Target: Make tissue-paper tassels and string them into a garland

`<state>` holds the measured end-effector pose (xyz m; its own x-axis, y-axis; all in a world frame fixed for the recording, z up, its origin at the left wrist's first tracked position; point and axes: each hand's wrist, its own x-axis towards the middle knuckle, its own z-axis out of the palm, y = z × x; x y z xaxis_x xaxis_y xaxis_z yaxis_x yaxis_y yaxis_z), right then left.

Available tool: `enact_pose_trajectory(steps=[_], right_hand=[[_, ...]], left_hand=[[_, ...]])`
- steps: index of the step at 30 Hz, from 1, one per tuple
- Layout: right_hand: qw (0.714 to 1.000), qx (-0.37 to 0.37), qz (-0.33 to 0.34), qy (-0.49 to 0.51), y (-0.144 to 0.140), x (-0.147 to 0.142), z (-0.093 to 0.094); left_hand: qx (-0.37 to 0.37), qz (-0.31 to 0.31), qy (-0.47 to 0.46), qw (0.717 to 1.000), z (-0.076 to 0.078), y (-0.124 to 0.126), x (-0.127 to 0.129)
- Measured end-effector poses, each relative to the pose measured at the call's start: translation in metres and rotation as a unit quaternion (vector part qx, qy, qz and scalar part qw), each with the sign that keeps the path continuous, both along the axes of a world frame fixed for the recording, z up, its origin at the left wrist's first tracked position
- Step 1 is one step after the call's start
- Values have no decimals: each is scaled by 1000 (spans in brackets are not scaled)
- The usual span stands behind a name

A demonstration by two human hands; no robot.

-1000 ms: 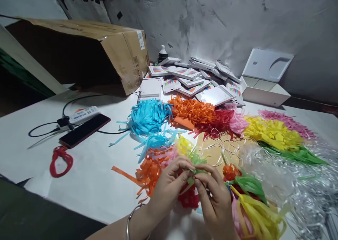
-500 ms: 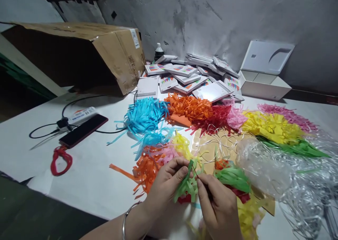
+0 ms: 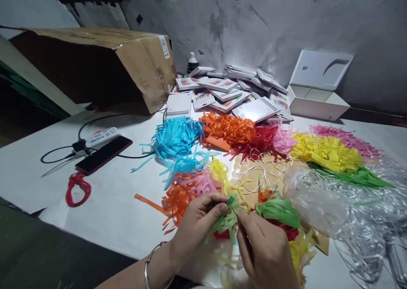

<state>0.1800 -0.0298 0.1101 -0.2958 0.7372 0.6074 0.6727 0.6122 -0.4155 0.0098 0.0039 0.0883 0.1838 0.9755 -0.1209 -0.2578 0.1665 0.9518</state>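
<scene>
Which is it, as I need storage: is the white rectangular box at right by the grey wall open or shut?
Open. The white rectangular box has its white lid raised, and its inside shows.

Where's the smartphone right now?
Head view, left side: the smartphone lies on the white table, between the cardboard box farther back and the red cord loop nearer the camera.

No readable text. Cardboard box (image 3: 154, 57): white label (image 3: 164, 47) and dark printed marks, illegible. Flat white boxes (image 3: 221, 84): coloured print, any wording too small.
</scene>
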Motion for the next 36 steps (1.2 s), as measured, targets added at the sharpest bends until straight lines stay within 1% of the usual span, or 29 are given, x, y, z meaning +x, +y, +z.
enact_pose_trajectory(steps=[1,3,5,6,8,9,10,11,12,14,15,16,17,20,21,22,24,25,27,29,30,31,32,34,36], right_hand=[[1000,1,11,-7,0,1,1],[999,-28,26,29,-1,2,0],[989,-105,26,105,-2,3,-3],[976,-160,24,145,-3,4,-5],[938,-273,21,212,-5,5,-10],[919,-316,23,234,-7,5,-12],[906,-340,25,251,-8,6,-13],[899,-349,27,263,-9,6,-14],[899,-344,25,272,-11,5,-15],[904,-317,7,287,-14,3,-17],[901,-311,-2,303,-15,2,-17],[890,-318,-6,328,-16,0,-18],[869,-338,-1,360,-17,-1,-19],[790,-419,42,446,-17,-2,-21],[777,-434,57,453,-16,-1,-22],[775,-439,69,449,-16,0,-23],[788,-438,79,425,-16,2,-23],[803,-431,78,404,-16,3,-22],[849,-400,66,339,-16,3,-20],[910,-326,51,250,-16,1,-17],[940,-274,40,200,-16,1,-16],[964,-221,25,148,-16,2,-17],[980,-172,10,98,-15,5,-18],[994,-106,-16,10,-14,17,-22],[995,-80,-33,-48,-14,37,-26]], left_hand=[[4,-10,9,1000,1,0,-1],[-2,-37,-4,999,2,0,-2],[-16,-55,-24,998,3,0,-3],[-21,-59,-27,998,4,-1,-3],[-28,-64,-23,997,5,-1,-4],[-30,-66,-23,997,6,-2,-4],[-30,-67,-26,997,6,-3,-4],[-28,-69,-30,997,6,-4,-4],[-25,-71,-33,997,6,-5,-4],[-21,-79,-35,996,6,-8,-3],[-21,-84,-34,996,6,-9,-2],[-23,-90,-34,995,6,-11,-2],[-23,-94,-33,995,6,-11,-1],[0,-107,-5,994,8,-12,-3],[20,-117,18,993,9,-11,-4],[45,-128,44,990,10,-11,-5],[100,-141,89,981,12,-10,-6],[126,-136,105,977,12,-11,-5],[167,-107,116,973,11,-13,-2],[170,-66,91,979,11,-14,2],[154,-45,60,985,12,-13,3],[127,-23,13,992,15,-11,3],[92,-1,-43,995,20,-7,1],[9,28,-153,988,33,4,-8],[-63,44,-234,969,50,17,-22]])
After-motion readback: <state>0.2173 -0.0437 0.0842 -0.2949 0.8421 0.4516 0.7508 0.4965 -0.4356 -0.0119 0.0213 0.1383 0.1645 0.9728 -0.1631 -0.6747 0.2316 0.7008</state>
